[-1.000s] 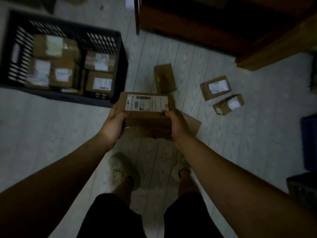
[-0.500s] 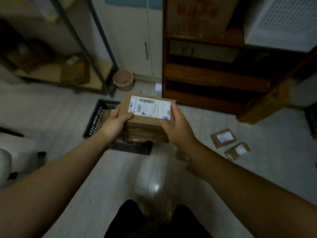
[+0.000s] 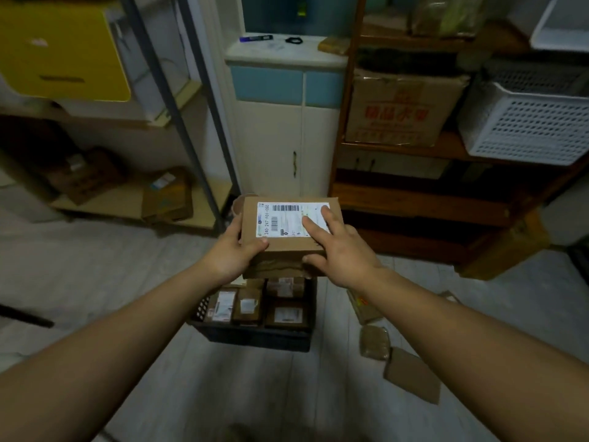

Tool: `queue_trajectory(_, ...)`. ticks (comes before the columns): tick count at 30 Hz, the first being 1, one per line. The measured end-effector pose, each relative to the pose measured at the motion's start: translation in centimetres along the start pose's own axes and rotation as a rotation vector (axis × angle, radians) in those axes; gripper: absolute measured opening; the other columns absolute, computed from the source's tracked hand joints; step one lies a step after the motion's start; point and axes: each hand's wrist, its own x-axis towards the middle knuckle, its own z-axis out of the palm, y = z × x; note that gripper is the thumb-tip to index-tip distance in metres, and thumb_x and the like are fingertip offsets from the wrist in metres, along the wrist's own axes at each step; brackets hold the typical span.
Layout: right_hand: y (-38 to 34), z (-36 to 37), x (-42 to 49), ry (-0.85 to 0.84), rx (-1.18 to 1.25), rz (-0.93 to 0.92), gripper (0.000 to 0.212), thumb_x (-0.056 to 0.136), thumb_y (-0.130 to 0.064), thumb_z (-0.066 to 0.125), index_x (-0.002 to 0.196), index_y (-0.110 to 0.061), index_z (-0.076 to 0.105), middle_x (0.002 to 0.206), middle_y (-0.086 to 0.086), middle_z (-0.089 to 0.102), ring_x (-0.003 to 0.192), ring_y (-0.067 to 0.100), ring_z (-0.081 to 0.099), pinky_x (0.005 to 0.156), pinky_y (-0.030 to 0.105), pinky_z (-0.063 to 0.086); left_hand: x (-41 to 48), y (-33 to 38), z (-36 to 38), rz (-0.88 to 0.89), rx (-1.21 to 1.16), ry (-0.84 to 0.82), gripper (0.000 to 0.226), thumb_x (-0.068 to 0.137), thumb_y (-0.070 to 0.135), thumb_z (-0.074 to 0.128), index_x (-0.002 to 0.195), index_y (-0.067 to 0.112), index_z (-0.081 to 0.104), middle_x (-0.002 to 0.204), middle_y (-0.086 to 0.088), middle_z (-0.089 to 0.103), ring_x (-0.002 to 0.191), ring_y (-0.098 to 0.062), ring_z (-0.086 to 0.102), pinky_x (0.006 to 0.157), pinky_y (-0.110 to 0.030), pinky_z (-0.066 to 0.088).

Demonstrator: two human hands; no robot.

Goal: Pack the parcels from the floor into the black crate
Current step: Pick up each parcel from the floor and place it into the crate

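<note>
Cramped storeroom for parcels, home-style.
Wooden shelving right with printed carton and white perforated basket; metal rack left holding boxes; white cabinet far; labelled parcels fill black crate, more loose on plank floor.
</note>
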Motion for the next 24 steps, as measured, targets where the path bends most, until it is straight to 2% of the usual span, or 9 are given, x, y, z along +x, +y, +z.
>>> queue_trajectory(3, -3.1, 1.9, 1.1, -0.028, 0.001, 0.053, 0.073, 0.094, -0.052, 0.046, 0.15, -0.04, 0.001, 0.16, -0.003, -0.01, 0.145, 0.03, 0.003, 0.115, 0.043, 0.022, 0.9, -1.9, -3.3, 0.009, 0.081, -0.062, 0.096, 0.085, 0.032, 0.065, 0.149, 0.035, -0.006, 0.15, -0.001, 0.033, 0.136, -0.023, 0.035, 0.112, -0.047, 0.032)
queue_trajectory(7, -4.8, 3.3, 2.5, -0.046, -0.023, 0.161, 0.082, 0.089, -0.057, 0.05, 0.15, -0.039, -0.003, 0.159, -0.002, -0.01, 0.143, 0.033, 0.001, 0.115, 0.046, 0.022, 2.7, -2.7, -4.5, 0.027, 0.034, -0.198, 0.097, 0.088, 0.017, 0.063, 0.15, 0.031, -0.011, 0.149, 0.001, 0.033, 0.119, -0.006, 0.037, 0.105, -0.032, 0.036)
queue_trajectory(10, -4.4, 3.5, 4.5, -0.036, -0.053, 0.207, 0.081, 0.09, -0.059, 0.047, 0.15, -0.039, -0.004, 0.159, 0.0, -0.01, 0.141, 0.036, 0.003, 0.113, 0.047, 0.025, 5.2, -2.5, -4.2, 0.028, 0.065, -0.243, 0.092, 0.091, 0.016, 0.058, 0.15, 0.029, -0.012, 0.151, 0.0, 0.032, 0.121, -0.008, 0.038, 0.099, -0.025, 0.034)
queue_trajectory(14, -2.3, 4.0, 7.9, -0.031, -0.103, 0.19, 0.073, 0.093, -0.058, 0.039, 0.15, -0.038, -0.002, 0.159, 0.001, -0.004, 0.137, 0.037, 0.011, 0.11, 0.046, 0.029, 9.4, -3.4, -4.7, -0.006, 0.099, -0.229, 0.073, 0.098, 0.026, 0.046, 0.15, 0.033, -0.006, 0.156, -0.002, 0.024, 0.137, -0.02, 0.034, 0.102, -0.029, 0.032)
queue_trajectory(17, -0.4, 5.8, 10.8, -0.051, -0.126, 0.182, 0.072, 0.093, -0.06, 0.036, 0.151, -0.036, -0.001, 0.159, 0.005, 0.0, 0.135, 0.039, 0.015, 0.11, 0.047, 0.03, 12.5, -5.5, -5.6, -0.119, 0.228, -0.18, 0.062, 0.099, 0.038, 0.037, 0.151, 0.033, 0.002, 0.155, -0.006, 0.025, 0.127, -0.022, 0.045, 0.102, -0.036, 0.036)
queue_trajectory(19, 0.7, 7.7, 12.9, -0.086, -0.124, 0.165, 0.073, 0.093, -0.059, 0.037, 0.151, -0.035, 0.0, 0.159, 0.006, -0.001, 0.137, 0.041, 0.012, 0.11, 0.048, 0.03, 14.7, -8.0, -6.5, -0.174, 0.359, -0.181, 0.066, 0.096, 0.042, 0.044, 0.151, 0.032, 0.009, 0.152, -0.007, 0.033, 0.123, -0.021, 0.048, 0.1, -0.035, 0.037)
queue_trajectory(22, 2.1, 11.5, 15.6, -0.149, -0.121, 0.155, 0.073, 0.094, -0.059, 0.038, 0.151, -0.035, 0.0, 0.16, 0.006, -0.003, 0.138, 0.04, 0.011, 0.11, 0.047, 0.029, 18.4, -12.8, -7.3, -0.146, 0.609, -0.23, 0.08, 0.082, 0.058, 0.056, 0.148, 0.028, 0.023, 0.146, -0.005, 0.042, 0.128, -0.021, 0.044, 0.107, -0.038, 0.037)
queue_trajectory(24, 2.8, 14.7, 17.2, -0.197, -0.099, 0.169, 0.072, 0.094, -0.059, 0.036, 0.151, -0.036, -0.002, 0.16, 0.005, -0.005, 0.139, 0.041, 0.009, 0.111, 0.047, 0.027, 20.2, -15.2, -6.8, -0.086, 0.786, -0.285, 0.077, 0.084, 0.055, 0.054, 0.147, 0.02, 0.028, 0.145, -0.006, 0.04, 0.127, -0.024, 0.042, 0.108, -0.035, 0.033)
